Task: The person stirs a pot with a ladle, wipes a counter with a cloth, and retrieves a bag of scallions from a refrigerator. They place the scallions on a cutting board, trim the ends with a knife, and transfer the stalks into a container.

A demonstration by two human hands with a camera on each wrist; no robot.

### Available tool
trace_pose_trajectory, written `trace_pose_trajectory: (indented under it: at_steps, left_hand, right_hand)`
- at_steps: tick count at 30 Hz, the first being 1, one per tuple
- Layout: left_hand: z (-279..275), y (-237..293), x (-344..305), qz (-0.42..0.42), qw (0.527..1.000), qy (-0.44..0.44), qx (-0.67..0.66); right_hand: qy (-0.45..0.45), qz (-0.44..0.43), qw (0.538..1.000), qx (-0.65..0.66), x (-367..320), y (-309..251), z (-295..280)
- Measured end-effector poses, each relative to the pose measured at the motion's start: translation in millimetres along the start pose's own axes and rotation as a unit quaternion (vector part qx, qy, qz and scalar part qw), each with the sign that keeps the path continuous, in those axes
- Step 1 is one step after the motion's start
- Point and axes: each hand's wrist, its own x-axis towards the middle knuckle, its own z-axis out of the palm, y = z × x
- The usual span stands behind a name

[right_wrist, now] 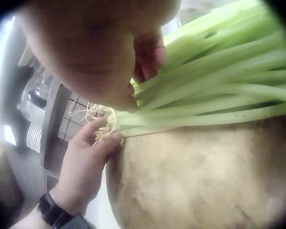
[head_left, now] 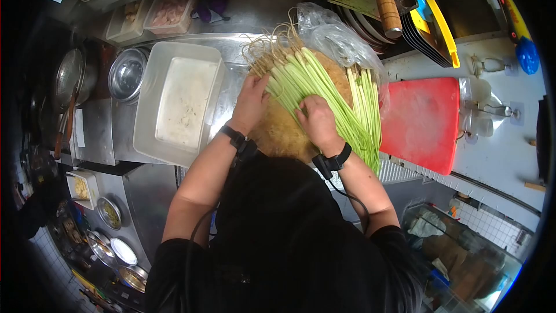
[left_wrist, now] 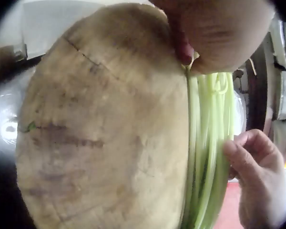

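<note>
1. Stalks [head_left: 315, 84]: on chopping block [head_left: 278, 130], root ends [head_left: 277, 52] toward eleven o'clock.
2. Tub [head_left: 181, 101]: block's nine o'clock.
3. Bowls [head_left: 126, 74]: beside tub, its ten o'clock.
4. Cutting board [head_left: 420, 123]: block's three o'clock.
5. Plastic bag [head_left: 336, 32]: block's one o'clock.

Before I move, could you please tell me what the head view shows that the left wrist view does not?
Only the head view shows the stringy roots and the pinkish meat in a clear bin. Only the left wrist view shows the dark crack and the small green scrap on the wooden block. Both show that block, the green stalks, the left hand and the right hand.
</note>
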Motion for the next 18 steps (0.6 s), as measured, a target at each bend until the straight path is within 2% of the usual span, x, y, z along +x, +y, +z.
trace_pose_trajectory:
  at_steps: [5,8,10,13,16,18]
  left_hand:
    - [-5,6,2,-0.042,0.998,-0.020,-0.049]
    - [-5,6,4,-0.041,0.998,-0.016,-0.054]
    - [-5,6,4,-0.040,0.998,-0.016,-0.049]
    - [-4,6,5,-0.057,0.996,-0.003,-0.074]
    - [-7,3,5,-0.062,0.994,-0.010,-0.093]
    - [-10,1,4,-0.096,0.983,-0.006,-0.153]
  right_hand:
    - [0.007,-0.004,1.000,-0.005,0,3,-1]
    - [0.048,0.026,0.997,0.055,-1,16,-7]
    - [0.038,0.047,0.991,0.120,0,20,-20]
    - [0.003,0.078,0.987,0.138,-2,13,-48]
    - [-0.005,0.059,0.988,0.140,-6,6,-66]
    - [-0.015,0.059,0.989,0.133,-8,7,-65]
